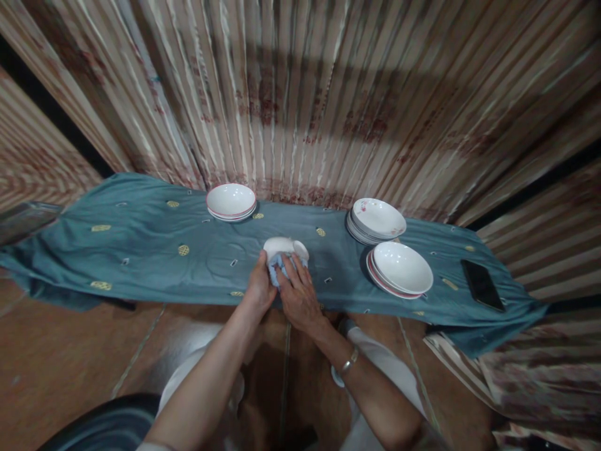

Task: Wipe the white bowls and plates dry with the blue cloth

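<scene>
Over the front middle of the table, my left hand [260, 282] is closed on the near left edge of a small white bowl [278, 244]. Its exact shape is partly hidden behind my fingers and a cloth. A crumpled light blue cloth [274, 270] is bunched against the bowl. My right hand [300, 299] presses the cloth to the bowl, its fingers bent over it. A shiny band circles my right wrist.
A stack of red-rimmed bowls [231, 202] stands at the back left. To the right are a taller stack with a floral bowl [378, 218] and a nearer bowl stack [401, 269]. A black phone [482, 285] lies right on the green tablecloth [154, 266]. Pleated curtains [300, 94] hang behind.
</scene>
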`<state>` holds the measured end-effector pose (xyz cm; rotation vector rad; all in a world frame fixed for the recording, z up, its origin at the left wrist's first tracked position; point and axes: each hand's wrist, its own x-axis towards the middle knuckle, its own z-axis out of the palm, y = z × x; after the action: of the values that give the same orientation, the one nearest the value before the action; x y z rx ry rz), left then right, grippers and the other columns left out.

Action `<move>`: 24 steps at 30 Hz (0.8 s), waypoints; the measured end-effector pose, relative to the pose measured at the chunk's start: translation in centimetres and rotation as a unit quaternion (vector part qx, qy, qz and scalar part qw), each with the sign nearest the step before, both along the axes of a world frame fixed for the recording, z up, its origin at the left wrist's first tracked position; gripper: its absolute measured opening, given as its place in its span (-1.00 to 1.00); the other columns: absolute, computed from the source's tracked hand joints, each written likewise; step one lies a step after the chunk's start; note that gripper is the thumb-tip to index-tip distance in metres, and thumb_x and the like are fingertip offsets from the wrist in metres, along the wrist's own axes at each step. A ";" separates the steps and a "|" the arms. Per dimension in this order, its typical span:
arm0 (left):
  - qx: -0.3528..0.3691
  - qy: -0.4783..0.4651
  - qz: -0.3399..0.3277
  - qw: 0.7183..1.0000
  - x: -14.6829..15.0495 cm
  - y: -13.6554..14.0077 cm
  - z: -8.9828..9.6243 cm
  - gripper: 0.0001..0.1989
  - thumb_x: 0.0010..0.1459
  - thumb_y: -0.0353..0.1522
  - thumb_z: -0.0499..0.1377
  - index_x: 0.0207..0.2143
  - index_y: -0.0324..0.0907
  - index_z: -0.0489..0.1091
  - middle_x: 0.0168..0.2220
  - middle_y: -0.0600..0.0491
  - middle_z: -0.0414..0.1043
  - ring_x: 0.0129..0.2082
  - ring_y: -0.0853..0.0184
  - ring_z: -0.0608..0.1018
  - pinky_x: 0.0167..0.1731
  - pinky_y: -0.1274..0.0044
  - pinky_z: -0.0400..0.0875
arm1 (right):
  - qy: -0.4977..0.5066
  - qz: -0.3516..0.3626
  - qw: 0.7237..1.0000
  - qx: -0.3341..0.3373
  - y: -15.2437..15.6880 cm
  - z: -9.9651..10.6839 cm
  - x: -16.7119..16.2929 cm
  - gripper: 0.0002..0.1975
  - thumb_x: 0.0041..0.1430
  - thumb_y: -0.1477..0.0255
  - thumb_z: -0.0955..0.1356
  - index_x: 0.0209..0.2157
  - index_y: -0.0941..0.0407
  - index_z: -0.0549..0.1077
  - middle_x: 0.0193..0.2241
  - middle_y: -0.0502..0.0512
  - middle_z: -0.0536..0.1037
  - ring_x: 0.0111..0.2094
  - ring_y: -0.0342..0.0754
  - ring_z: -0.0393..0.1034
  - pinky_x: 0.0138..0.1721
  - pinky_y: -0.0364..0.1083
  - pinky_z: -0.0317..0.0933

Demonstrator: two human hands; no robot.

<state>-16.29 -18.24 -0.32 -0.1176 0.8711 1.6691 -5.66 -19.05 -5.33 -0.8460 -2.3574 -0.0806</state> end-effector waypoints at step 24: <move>0.118 0.109 -0.046 0.986 1.6 -1.2 -1.4 -0.59 0.22 -0.11 0.04 -0.19 -0.23 0.51 -0.16 -0.06 0.58 0.01 0.23 0.51 0.07 0.45 0.29 | 0.000 -0.062 0.998 -0.001 1.1 3.4 0.2 -0.56 0.27 0.43 0.20 0.18 0.11 0.27 0.24 0.15 0.24 0.29 0.08 -0.06 0.25 0.16 -0.17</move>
<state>-14.67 -19.44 -1.73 0.2680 0.8201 1.7041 -5.47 -17.97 -1.94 -0.9935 -2.3030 -0.1288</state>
